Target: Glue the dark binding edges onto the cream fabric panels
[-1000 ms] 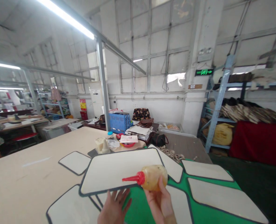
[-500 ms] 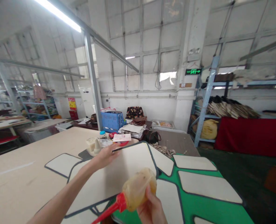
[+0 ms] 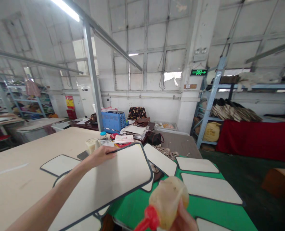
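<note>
My left hand grips the far edge of a large cream panel with a dark border and rounded corners. The panel is tilted, its right end above the green surface. In my right hand is a squeeze bottle, soft and cloudy, with yellowish contents and a red nozzle pointing down to the left. Its nozzle tip runs out of view at the bottom. Smaller dark-edged panels, such as one at the right, lie on the green surface. Another small panel rests on the beige table.
The beige table extends left. Behind my left hand stand a jar with a blue lid and a pale container. A blue basket, papers and bags are at the back. A metal post rises there. Shelving stands right.
My left hand and the large panel have moved left, baring more of the green surface. My right hand and the bottle have moved right and slightly down.
</note>
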`<state>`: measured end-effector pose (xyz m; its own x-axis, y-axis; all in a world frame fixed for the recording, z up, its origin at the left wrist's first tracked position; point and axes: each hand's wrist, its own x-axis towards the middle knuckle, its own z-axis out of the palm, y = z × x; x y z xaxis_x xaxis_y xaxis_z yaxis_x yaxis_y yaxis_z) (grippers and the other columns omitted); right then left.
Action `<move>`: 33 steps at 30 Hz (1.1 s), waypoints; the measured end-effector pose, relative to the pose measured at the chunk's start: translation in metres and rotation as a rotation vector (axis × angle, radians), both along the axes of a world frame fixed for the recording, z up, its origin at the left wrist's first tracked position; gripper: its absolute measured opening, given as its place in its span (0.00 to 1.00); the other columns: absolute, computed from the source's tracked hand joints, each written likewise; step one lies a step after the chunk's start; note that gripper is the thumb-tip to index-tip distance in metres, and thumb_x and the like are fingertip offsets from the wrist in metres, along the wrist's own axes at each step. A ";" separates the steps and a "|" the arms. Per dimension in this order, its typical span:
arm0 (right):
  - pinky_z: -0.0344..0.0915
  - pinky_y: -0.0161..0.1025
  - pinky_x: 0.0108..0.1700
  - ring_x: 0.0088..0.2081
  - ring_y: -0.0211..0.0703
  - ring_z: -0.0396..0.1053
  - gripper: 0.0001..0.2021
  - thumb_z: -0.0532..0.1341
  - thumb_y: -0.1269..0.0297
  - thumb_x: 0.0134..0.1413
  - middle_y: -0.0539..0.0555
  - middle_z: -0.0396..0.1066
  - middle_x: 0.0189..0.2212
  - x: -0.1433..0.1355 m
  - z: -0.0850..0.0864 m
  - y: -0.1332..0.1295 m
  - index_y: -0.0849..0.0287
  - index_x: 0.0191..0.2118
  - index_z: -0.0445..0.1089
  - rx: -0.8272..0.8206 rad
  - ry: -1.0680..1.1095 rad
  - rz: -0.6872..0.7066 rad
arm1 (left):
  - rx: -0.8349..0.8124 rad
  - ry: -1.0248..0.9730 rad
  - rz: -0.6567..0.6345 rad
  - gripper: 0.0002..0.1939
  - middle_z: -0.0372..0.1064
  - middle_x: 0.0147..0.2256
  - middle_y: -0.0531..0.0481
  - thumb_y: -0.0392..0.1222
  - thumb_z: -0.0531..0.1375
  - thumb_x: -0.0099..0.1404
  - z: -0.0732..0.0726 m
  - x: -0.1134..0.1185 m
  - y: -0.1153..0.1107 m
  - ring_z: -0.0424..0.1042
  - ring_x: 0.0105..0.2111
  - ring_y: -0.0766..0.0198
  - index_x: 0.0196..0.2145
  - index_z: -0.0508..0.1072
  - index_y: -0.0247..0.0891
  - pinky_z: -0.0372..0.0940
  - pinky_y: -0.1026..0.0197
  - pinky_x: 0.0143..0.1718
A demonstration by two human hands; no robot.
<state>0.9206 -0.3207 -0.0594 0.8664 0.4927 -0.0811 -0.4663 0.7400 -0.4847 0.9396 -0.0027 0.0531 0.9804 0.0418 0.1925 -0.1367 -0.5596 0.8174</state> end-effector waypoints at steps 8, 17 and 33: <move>0.65 0.45 0.53 0.38 0.46 0.75 0.20 0.74 0.57 0.32 0.51 0.79 0.37 0.069 0.079 -0.031 0.49 0.38 0.76 -0.132 -0.393 -0.507 | 0.025 0.180 -0.195 0.18 0.77 0.39 0.47 0.45 0.59 0.61 -0.001 -0.037 0.001 0.73 0.39 0.55 0.46 0.77 0.33 0.65 0.65 0.39; 0.71 0.42 0.43 0.30 0.45 0.76 0.16 0.74 0.56 0.32 0.51 0.79 0.29 0.089 0.085 -0.033 0.51 0.33 0.77 -0.233 -0.649 -0.378 | -0.030 0.320 -0.345 0.21 0.77 0.41 0.46 0.47 0.58 0.63 0.025 -0.053 -0.018 0.72 0.42 0.53 0.51 0.74 0.34 0.65 0.63 0.43; 0.72 0.46 0.39 0.26 0.47 0.74 0.20 0.75 0.56 0.27 0.53 0.78 0.27 0.073 0.081 -0.042 0.53 0.33 0.77 -0.281 -0.673 -0.297 | -0.345 0.399 -0.215 0.17 0.78 0.38 0.46 0.45 0.64 0.56 0.038 -0.068 -0.031 0.75 0.38 0.52 0.43 0.79 0.38 0.69 0.59 0.37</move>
<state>0.9937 -0.3629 0.0219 0.8654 0.2716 0.4210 0.1924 0.5958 -0.7798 0.8712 -0.0335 0.0908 0.9679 -0.1715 -0.1837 0.1388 -0.2445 0.9597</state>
